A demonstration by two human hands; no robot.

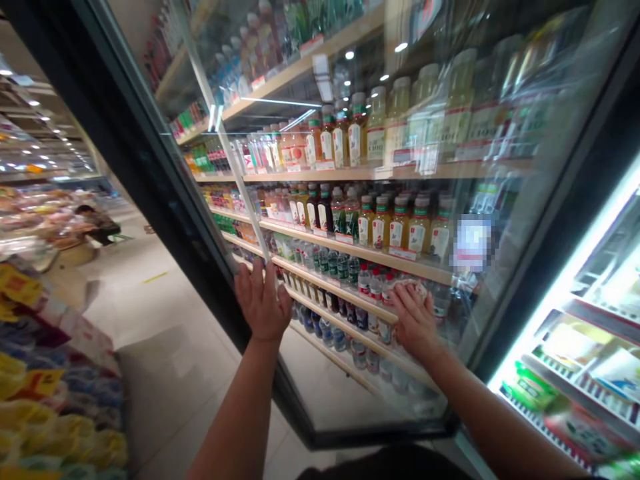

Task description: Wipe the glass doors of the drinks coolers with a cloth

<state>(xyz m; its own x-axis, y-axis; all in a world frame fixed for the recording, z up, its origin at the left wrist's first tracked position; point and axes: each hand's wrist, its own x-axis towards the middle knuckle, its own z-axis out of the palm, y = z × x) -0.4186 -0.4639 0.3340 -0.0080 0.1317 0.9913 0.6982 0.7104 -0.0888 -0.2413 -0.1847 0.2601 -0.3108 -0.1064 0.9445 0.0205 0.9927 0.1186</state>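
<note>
A glass door [333, 407] with a black frame [170, 207] stands swung open in front of me. My left hand [263, 300] rests with its fingers spread near the door's left edge, palm toward the glass. Farther right, my right hand [415, 320] presses a crumpled pale cloth [419, 288] flat against the pane, fingers over it. Part of the cloth is hidden under the fingers. Shelves of bottled drinks [395, 223] show in the glass, mixed with light reflections.
To the right, a lit refrigerated case [575, 347] holds packaged goods, including a green pack [533, 387]. Yellow and purple packages [65, 407] are piled at lower left beside the tiled floor [165, 360]. A person [103, 223] sits low in the background near a display.
</note>
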